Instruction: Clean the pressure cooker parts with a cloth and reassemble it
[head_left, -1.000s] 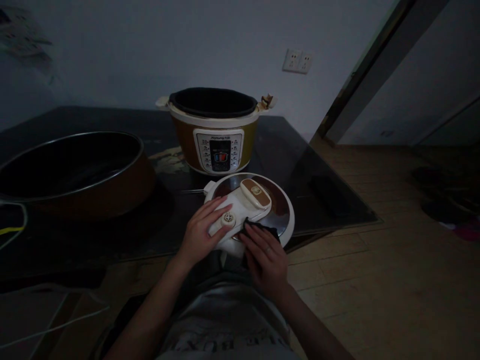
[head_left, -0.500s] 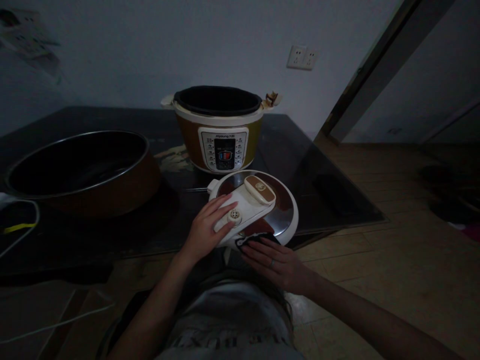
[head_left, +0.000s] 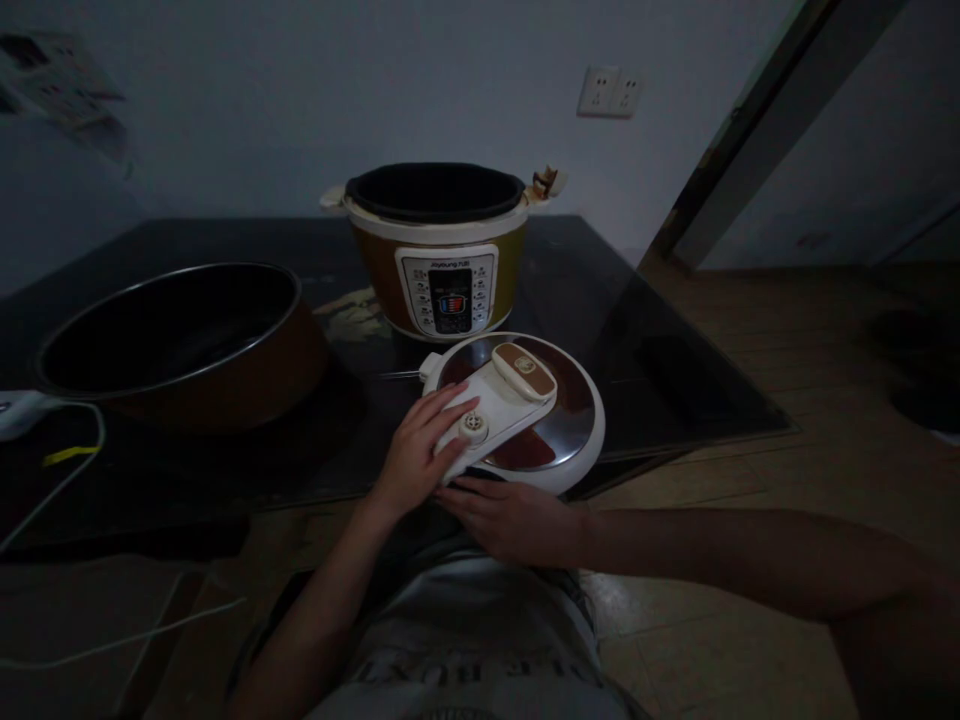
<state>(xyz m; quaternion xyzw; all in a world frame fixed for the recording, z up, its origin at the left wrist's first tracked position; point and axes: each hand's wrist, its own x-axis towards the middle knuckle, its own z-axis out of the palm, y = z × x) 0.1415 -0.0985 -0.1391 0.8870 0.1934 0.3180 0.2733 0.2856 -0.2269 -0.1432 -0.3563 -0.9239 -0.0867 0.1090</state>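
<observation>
A round pressure-cooker lid [head_left: 559, 420] with a white handle and brown centre lies at the near edge of the dark table [head_left: 660, 370]. My left hand [head_left: 416, 455] rests on the lid's white handle, fingers curled over it beside the small valve. My right hand [head_left: 514, 520] sits below the lid's near rim, palm down with fingers pointing left along the edge. The dark cloth seen before is hidden under this hand. Behind the lid stands the open gold and white cooker body [head_left: 439, 250] with its control panel facing me.
A large dark inner pot [head_left: 180, 340] sits on the table at the left. White and yellow cables [head_left: 60, 470] trail off the left edge. A wall socket [head_left: 611, 92] is above the cooker. Wooden floor [head_left: 825, 420] stretches to the right.
My right hand slid from on top of the lid's near side down and left to below its rim, its arm swinging out to the right. The dark cloth went out of sight. The left hand stayed.
</observation>
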